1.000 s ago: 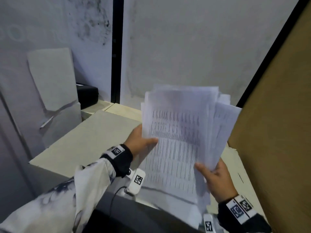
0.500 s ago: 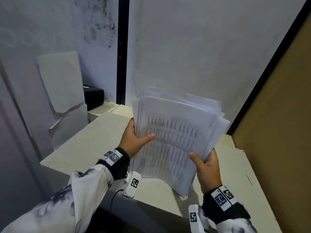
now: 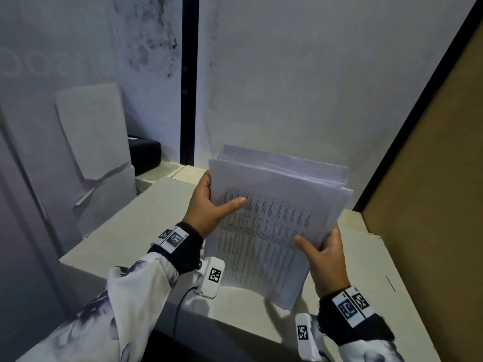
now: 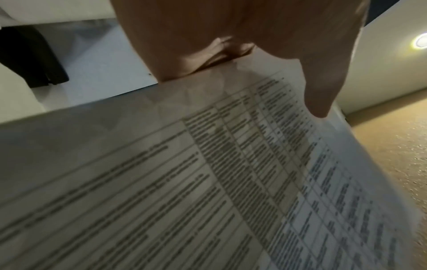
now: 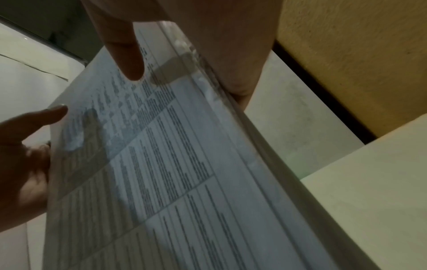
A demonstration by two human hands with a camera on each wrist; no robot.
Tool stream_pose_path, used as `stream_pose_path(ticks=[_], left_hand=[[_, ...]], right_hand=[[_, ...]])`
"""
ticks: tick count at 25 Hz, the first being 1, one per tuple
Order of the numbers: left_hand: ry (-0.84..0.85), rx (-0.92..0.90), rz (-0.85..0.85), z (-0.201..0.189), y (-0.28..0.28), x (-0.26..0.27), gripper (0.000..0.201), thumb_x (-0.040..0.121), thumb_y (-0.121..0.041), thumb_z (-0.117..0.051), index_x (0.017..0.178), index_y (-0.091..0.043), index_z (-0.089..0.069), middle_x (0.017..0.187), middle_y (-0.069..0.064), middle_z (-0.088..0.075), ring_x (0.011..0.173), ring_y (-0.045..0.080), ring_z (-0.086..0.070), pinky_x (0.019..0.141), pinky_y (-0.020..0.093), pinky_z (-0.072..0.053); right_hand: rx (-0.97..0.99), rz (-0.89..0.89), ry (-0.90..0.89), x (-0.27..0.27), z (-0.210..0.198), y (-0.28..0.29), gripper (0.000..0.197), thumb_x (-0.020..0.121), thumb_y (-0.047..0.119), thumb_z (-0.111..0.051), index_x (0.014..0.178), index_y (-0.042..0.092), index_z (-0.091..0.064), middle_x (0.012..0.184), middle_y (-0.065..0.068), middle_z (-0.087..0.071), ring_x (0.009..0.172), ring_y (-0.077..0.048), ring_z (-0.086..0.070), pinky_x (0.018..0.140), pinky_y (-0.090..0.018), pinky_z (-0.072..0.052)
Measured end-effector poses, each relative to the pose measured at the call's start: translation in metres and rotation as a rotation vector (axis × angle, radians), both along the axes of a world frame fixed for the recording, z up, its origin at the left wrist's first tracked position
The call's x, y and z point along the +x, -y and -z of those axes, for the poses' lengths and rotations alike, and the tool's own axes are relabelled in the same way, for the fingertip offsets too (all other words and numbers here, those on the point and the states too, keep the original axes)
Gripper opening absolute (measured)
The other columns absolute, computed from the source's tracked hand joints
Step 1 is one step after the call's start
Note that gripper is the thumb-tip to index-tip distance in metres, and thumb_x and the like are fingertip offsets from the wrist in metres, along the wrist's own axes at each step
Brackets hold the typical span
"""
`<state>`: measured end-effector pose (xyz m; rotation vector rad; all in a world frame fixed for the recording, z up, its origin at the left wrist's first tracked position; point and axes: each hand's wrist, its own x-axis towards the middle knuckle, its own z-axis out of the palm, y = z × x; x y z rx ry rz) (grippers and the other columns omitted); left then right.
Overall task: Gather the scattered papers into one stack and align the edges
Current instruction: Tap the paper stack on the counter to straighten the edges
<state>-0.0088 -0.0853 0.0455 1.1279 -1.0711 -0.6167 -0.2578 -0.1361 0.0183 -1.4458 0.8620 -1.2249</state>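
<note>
A stack of white printed papers [image 3: 271,226] stands nearly upright above the pale table [image 3: 136,231], its lower corner close to the surface. The sheets carry dense tables of text [image 4: 231,182] and their top edges are still fanned out unevenly. My left hand [image 3: 209,207] grips the stack's left edge, thumb across the front sheet. On the opposite edge my right hand [image 3: 321,254] grips low down, thumb on the front and fingers behind. The right wrist view shows the stack's edge [image 5: 231,102] between thumb and fingers.
A brown board [image 3: 431,205] stands close on the right. The white wall [image 3: 300,87] is just behind the papers. A grey panel [image 3: 91,142] leans at the left, with a black box [image 3: 143,152] behind it at the table's back.
The stack has come down towards the table and tilted, and its fanned sheets have drawn closer together. Both hands kept their hold and moved down with it.
</note>
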Motion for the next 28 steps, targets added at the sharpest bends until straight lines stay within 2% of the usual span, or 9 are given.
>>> stream_pose_path(ticks=[2, 5, 9, 15, 17, 19, 22, 24, 28], left_hand=[[0.07, -0.014, -0.007, -0.004, 0.0, -0.001, 0.088, 0.06, -0.041, -0.089, 0.135, -0.029, -0.045, 0.127, -0.003, -0.061, 0.118, 0.01, -0.062, 0.092, 0.033, -0.06], [0.083, -0.014, -0.013, 0.0, -0.001, -0.001, 0.078, 0.068, -0.023, -0.093, 0.13, -0.033, -0.046, 0.122, -0.01, -0.061, 0.109, -0.004, -0.063, 0.087, 0.022, -0.06], [0.103, 0.092, -0.023, 0.026, -0.008, -0.01, 0.057, 0.08, -0.015, -0.084, 0.124, -0.032, -0.052, 0.118, -0.01, -0.066, 0.108, 0.001, -0.066, 0.093, 0.034, -0.061], [0.092, 0.021, -0.066, 0.018, -0.002, -0.014, 0.042, 0.092, -0.012, -0.071, 0.123, -0.029, -0.049, 0.113, -0.012, -0.065, 0.097, -0.003, -0.068, 0.076, 0.018, -0.061], [0.079, 0.04, -0.073, 0.018, -0.004, -0.012, 0.046, 0.09, -0.013, -0.073, 0.125, -0.029, -0.047, 0.113, -0.013, -0.064, 0.099, -0.002, -0.067, 0.084, 0.026, -0.062], [0.084, 0.059, -0.083, 0.018, -0.008, -0.007, 0.061, 0.086, -0.015, -0.078, 0.13, -0.032, -0.04, 0.116, -0.015, -0.061, 0.105, -0.001, -0.062, 0.091, 0.031, -0.059], [0.148, 0.008, -0.05, 0.0, -0.01, 0.001, 0.09, 0.081, -0.01, -0.082, 0.142, -0.039, -0.024, 0.12, -0.018, -0.057, 0.105, -0.005, -0.062, 0.083, 0.018, -0.059], [0.225, -0.05, -0.027, -0.017, -0.006, 0.006, 0.1, 0.082, -0.005, -0.08, 0.152, -0.037, -0.015, 0.126, -0.023, -0.051, 0.104, -0.013, -0.062, 0.081, 0.015, -0.059], [0.305, -0.08, 0.034, -0.031, -0.003, 0.01, 0.104, 0.086, -0.009, -0.078, 0.156, -0.042, -0.008, 0.133, -0.03, -0.041, 0.109, -0.016, -0.058, 0.088, 0.016, -0.058]], right_hand=[[-0.04, -0.017, -0.025, 0.002, -0.004, 0.001, 0.06, 0.082, 0.001, -0.073, 0.126, 0.032, -0.045, 0.119, 0.0, -0.063, 0.108, -0.015, -0.065, 0.082, -0.039, -0.06], [-0.063, -0.008, -0.049, 0.002, -0.003, 0.001, 0.06, 0.083, 0.002, -0.073, 0.126, 0.034, -0.045, 0.119, 0.004, -0.063, 0.108, -0.011, -0.064, 0.082, -0.035, -0.06], [-0.022, -0.016, -0.097, 0.003, 0.008, -0.006, 0.049, 0.087, 0.005, -0.068, 0.118, 0.038, -0.05, 0.118, 0.007, -0.064, 0.112, -0.016, -0.062, 0.088, -0.046, -0.058], [-0.017, 0.0, -0.032, 0.013, 0.003, -0.002, 0.04, 0.095, 0.009, -0.057, 0.131, 0.026, -0.052, 0.123, 0.002, -0.065, 0.115, -0.021, -0.064, 0.091, -0.049, -0.058], [-0.015, 0.006, -0.057, 0.012, 0.003, -0.003, 0.039, 0.093, 0.007, -0.059, 0.123, 0.03, -0.053, 0.121, 0.003, -0.064, 0.115, -0.022, -0.063, 0.09, -0.048, -0.058], [-0.041, 0.018, -0.101, 0.008, 0.0, -0.003, 0.044, 0.09, 0.004, -0.064, 0.121, 0.032, -0.049, 0.12, 0.004, -0.064, 0.115, -0.022, -0.064, 0.084, -0.038, -0.06], [-0.15, 0.019, -0.11, -0.002, -0.022, 0.001, 0.074, 0.087, 0.0, -0.068, 0.143, 0.031, -0.031, 0.124, 0.006, -0.06, 0.105, -0.005, -0.07, 0.073, -0.021, -0.06], [-0.278, 0.022, -0.143, -0.005, -0.045, 0.007, 0.094, 0.086, -0.002, -0.069, 0.153, 0.039, -0.016, 0.123, 0.009, -0.058, 0.098, -0.002, -0.071, 0.072, -0.022, -0.061], [-0.531, 0.063, -0.324, -0.006, -0.085, 0.015, 0.106, 0.083, 0.002, -0.071, 0.156, 0.043, -0.007, 0.111, 0.006, -0.06, 0.081, -0.02, -0.071, 0.068, -0.032, -0.063]])
